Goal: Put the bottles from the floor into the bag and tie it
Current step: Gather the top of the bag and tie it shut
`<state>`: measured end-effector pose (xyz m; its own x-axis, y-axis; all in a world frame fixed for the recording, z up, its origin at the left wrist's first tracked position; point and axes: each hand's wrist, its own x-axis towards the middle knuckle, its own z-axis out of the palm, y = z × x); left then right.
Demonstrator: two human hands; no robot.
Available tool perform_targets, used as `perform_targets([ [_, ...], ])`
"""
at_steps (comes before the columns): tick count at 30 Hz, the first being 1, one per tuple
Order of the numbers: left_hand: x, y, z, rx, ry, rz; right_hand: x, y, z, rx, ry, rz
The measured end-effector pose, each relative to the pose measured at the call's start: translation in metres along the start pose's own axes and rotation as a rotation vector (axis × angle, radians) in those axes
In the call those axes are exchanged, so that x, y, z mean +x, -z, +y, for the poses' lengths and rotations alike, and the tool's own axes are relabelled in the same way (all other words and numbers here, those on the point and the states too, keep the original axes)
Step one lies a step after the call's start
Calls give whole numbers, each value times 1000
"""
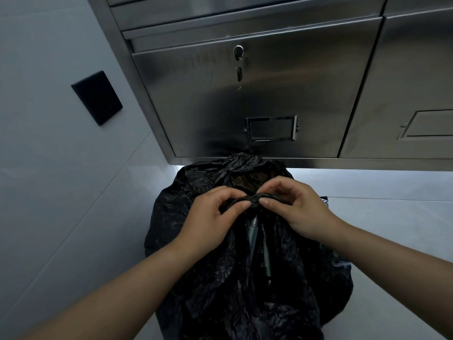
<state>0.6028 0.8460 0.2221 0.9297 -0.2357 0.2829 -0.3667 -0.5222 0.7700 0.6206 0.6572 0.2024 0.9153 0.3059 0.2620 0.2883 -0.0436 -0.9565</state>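
- Two bare forearms reach in from the lower corners and meet over the black bag (196, 278), which sits on the pale floor (73, 229) right in front of the person.
- The bag is crumpled and bulging. Its lower part fills the space between the arms, and its top is gathered up under the hands.
- In the slit just below the hands a slim grey-green thing (253, 231) shows inside the bag, too dim to tell whether it is a bottle.
- The left hand (215, 214) has its fingers curled and pinches the left end of a twisted band (257, 198) of bag plastic between thumb and fingertips.
- The right hand (294, 207) does the same at the right end; the two thumbs nearly touch on the band.
- Behind the band the bag's mouth is partly open — a dark hollow with a raised flap of plastic at the back.
- At the bag's right edge a bit of bluish printed material (342, 265) peeks out; what it is cannot be told.
- Just behind the bag stands a stainless-steel cabinet (294, 94), with a label holder (270, 128) low on its door.
- Higher on that door is a lock (238, 49) with a key (239, 73) dangling from it.
- Far left, a black plate (96, 98) is fixed to the pale wall (49, 45).
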Motion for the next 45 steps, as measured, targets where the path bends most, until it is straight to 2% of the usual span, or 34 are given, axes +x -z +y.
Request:
perform_targets([
  [3, 2, 3, 3, -75, 90, -117, -1, -4, -2, 75, -21, -7],
  [9, 1, 5, 0, -1, 56, -98, -3, -7, -5, 94, -77, -4],
  [18, -3, 4, 2, 61, -75, -70, -3, -7, -1, 190, -215, -30],
  [25, -1, 2, 0, 233, -168, -143, -9, -8, 7, 160, -223, -92],
  [32, 1, 2, -3, -11, 41, -45, -3, -6, -2, 16, -31, -16],
  [34, 2, 4, -3, -84, 122, -49, -5, -4, -6, -106, 44, -12],
  [38, 2, 4, -4, -87, 181, -63, -8, -5, -6, -344, 223, -15],
  [45, 0, -2, -5, -147, 230, -109, -6, -10, -3, -300, 241, 97],
])
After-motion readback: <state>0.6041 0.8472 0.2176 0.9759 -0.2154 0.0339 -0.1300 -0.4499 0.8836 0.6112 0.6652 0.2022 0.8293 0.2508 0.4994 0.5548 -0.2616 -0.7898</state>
